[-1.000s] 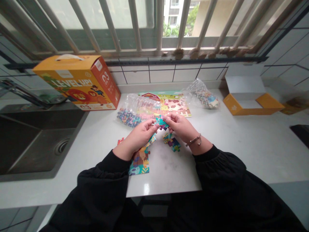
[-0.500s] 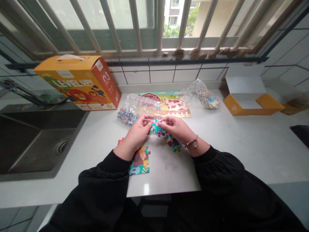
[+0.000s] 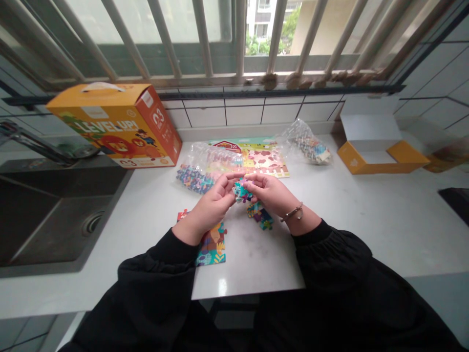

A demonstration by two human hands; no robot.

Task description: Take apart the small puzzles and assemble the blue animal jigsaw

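Teal and purple jigsaw pieces (image 3: 242, 191) are pinched in front of me, above the white counter. My left hand (image 3: 214, 201) is closed at their left side, fingertips against them. On the other side, the thumb and fingers of my right hand (image 3: 271, 193) grip the same pieces. A few loose jigsaw pieces (image 3: 260, 216) lie just below my right hand. Partly covered by my left wrist is a joined section of jigsaw puzzle (image 3: 214, 247), with brown, red and teal patches.
Behind my hands, a bag of puzzle pieces (image 3: 194, 177) lies against a farm puzzle (image 3: 264, 159). Another plastic bag (image 3: 309, 144) sits to the right, beside an open orange box (image 3: 370, 164). An orange carton (image 3: 117, 129) stands back left, near the sink (image 3: 75, 230).
The pieces in my hands have been turned and now look bunched closer together. My left hand has shifted slightly right, and more of the loose pieces below shows.
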